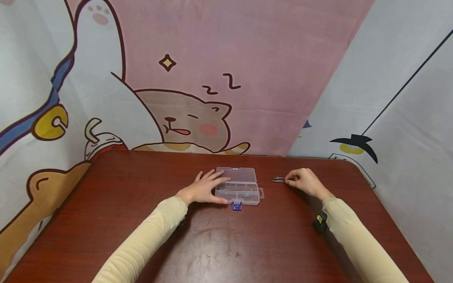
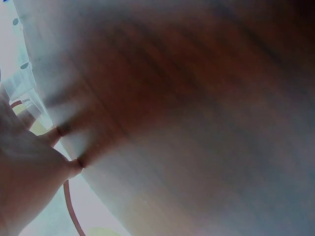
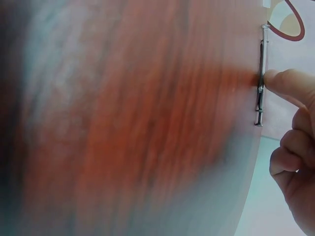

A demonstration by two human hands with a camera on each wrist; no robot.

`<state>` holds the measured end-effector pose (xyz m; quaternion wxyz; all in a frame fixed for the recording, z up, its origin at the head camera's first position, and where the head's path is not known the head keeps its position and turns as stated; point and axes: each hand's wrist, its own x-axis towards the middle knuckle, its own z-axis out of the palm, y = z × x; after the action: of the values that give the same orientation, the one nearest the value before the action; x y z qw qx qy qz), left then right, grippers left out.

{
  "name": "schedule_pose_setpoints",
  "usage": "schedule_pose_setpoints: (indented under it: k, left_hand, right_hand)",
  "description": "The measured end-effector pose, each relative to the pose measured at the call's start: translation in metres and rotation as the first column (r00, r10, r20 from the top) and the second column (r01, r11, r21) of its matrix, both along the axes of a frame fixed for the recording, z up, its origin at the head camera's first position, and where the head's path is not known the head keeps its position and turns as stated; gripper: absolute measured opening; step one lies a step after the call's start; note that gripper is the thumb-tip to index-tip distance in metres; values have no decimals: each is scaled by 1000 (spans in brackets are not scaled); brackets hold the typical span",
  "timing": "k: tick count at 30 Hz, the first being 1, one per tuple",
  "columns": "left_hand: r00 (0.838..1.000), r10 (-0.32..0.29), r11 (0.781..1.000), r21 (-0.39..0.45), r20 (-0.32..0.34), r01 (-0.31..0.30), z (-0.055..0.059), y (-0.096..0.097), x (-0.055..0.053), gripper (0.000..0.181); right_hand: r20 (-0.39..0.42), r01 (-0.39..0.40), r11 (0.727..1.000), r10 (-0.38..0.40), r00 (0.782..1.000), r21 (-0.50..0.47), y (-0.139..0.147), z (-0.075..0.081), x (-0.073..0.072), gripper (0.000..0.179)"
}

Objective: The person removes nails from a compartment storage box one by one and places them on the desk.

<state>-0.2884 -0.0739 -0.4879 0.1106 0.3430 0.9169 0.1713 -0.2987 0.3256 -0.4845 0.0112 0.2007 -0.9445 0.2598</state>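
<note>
A clear plastic compartment box (image 1: 256, 194) lies on the table with its lid (image 1: 244, 175) folded back. A few slim metal pieces (image 1: 231, 189) lie in its compartments, and a blue latch (image 1: 236, 206) sits at its front. My left hand (image 1: 203, 188) rests spread over the box's left side, its thumb at the front corner. To the right of the box, my right hand (image 1: 306, 181) pinches at a small bunch of thin metal nails (image 3: 261, 93) lying close on the tabletop. In the right wrist view the index fingertip meets their middle, with the other fingers curled.
The reddish-brown wooden table (image 1: 226, 243) carries everything. A cloth backdrop (image 1: 269, 78) with cartoon cats hangs right behind its far edge and along the sides. A clear hanging tab (image 1: 261, 193) sticks out from the box's right side.
</note>
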Motion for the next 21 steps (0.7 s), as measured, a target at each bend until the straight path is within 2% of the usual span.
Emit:
schedule_pose_setpoints:
  k: [4,21]
  left_hand:
    - [1000,-3,1000,2,-2,3,0,0,0,85]
    - [1000,-2,1000,-4,-2,2,2,0,1,84]
  right_hand:
    - [-2,3,1000,-3,1000,1,0,-1,-1,8]
    - [-13,47,998,-47,999,34,-9,-3,-2,6]
